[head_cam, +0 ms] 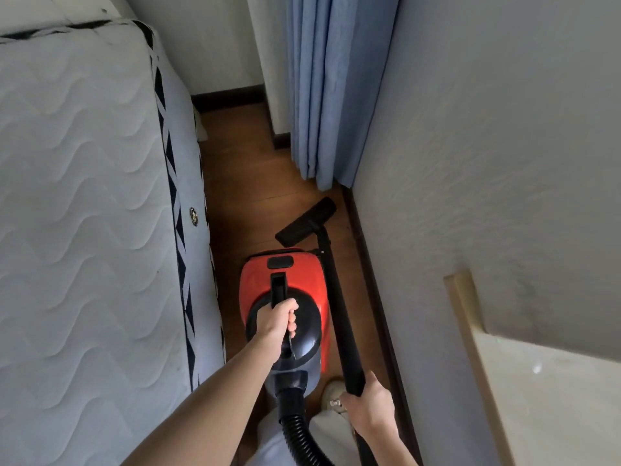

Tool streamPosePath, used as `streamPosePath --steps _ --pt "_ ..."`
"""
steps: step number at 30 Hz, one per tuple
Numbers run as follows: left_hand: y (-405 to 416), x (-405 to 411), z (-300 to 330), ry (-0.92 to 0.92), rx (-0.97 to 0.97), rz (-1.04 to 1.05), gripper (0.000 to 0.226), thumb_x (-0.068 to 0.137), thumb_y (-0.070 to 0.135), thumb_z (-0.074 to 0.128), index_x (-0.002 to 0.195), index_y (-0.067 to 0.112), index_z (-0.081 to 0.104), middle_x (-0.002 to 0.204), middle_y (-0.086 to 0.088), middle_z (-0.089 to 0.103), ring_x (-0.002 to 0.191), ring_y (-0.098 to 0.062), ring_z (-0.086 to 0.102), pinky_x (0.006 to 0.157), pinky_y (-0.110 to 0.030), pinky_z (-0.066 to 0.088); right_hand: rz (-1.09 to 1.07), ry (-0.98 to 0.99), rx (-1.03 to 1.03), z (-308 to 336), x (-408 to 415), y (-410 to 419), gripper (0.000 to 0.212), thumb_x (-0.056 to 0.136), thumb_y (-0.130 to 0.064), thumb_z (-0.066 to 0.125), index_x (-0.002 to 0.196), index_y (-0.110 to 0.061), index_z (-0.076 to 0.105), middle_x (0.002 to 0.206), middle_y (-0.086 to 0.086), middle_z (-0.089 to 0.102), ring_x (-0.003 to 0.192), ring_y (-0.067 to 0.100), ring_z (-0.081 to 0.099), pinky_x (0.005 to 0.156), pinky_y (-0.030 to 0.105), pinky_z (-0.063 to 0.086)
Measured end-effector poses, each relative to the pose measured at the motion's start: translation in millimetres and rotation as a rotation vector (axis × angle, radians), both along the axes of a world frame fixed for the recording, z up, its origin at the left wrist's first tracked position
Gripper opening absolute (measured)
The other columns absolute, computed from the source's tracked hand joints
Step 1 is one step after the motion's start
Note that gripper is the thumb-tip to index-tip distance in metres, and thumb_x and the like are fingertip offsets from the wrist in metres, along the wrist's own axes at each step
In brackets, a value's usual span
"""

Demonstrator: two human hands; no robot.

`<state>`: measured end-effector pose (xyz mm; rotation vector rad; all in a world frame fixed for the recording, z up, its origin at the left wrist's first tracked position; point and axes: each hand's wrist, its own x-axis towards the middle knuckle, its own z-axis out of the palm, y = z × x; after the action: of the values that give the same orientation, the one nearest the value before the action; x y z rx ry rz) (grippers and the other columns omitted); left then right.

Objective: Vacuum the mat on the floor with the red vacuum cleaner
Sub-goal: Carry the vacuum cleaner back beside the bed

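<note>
A: What do the hands have hold of in the head view?

B: The left hand (276, 322) is clenched around the black carry handle (278, 289) on top of the red canister vacuum cleaner with the glossy black dome (284, 297). The right hand (369, 403) is wrapped around the lower end of the long black rigid wand (339, 311), just right of the canister.

A: And where does the machine sit relative to them?

B: Directly under the left hand, in the narrow strip of brown wooden floor (248, 183) between the white quilted mattress (84, 196) on the left and the pale textured wall (487, 163) on the right. The wand runs forward from the right hand to the flat black floor nozzle (304, 222), which lies beyond the canister toward the blue pleated curtain (329, 89).

A: How would you expect it to handle?

B: I'd judge the body hard, fairly hefty and bulky, so the top handle is the sensible grip. The wand looks stiff and light, good for steering. The ribbed black hose (299, 432) at the rear, near the left wrist, will flex and may drag.

A: Any mat visible?

B: None that I can see; only bare boards, so the vacuum likely needs carrying to it.
</note>
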<state>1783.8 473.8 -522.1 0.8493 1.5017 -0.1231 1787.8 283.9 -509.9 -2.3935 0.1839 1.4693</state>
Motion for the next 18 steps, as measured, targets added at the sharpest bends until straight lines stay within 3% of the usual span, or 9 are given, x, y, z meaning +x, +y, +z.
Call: streamPosePath --steps 5,9,14,18 --pt "17 24 -34 0.006 -0.020 0.048 0.022 0.082 0.003 0.056 0.062 0.009 0.048 0.039 0.002 0.040 0.029 -0.010 0.033 0.042 -0.024 0.031 -0.011 -0.024 0.008 -34 24 18 0.029 0.082 -0.017 0.058 0.109 -0.012 0.052 0.081 -0.001 0.057 0.079 0.020 0.059 0.061 0.022 0.047" --pt "29 42 -59 0.006 -0.022 0.059 0.021 0.082 0.003 0.056 0.063 0.009 0.050 0.041 0.002 0.039 0.030 -0.010 0.032 0.042 -0.024 0.031 0.022 -0.058 0.013 -59 40 28 0.029 0.084 -0.016 0.059 0.112 -0.012 0.050 0.082 0.000 0.056 0.083 0.021 0.061 0.068 0.027 0.051" --pt "43 60 -89 -0.001 -0.008 0.038 0.021 0.082 0.004 0.055 0.063 0.010 0.049 0.046 0.001 0.039 0.032 -0.010 0.033 0.042 -0.024 0.031 0.036 -0.111 0.030 -88 53 35 0.030 0.086 -0.016 0.059 0.114 -0.012 0.051 0.073 -0.007 0.051 0.071 0.014 0.056 0.049 0.015 0.038" --pt "52 67 -116 -0.008 -0.024 0.033 0.023 0.083 0.006 0.054 0.061 0.011 0.048 0.040 0.004 0.039 0.031 -0.010 0.033 0.044 -0.025 0.032 0.033 -0.160 0.047 -112 62 45 0.030 0.088 -0.017 0.058 0.116 -0.013 0.050 0.070 -0.010 0.049 0.069 0.013 0.055 0.055 0.017 0.041"
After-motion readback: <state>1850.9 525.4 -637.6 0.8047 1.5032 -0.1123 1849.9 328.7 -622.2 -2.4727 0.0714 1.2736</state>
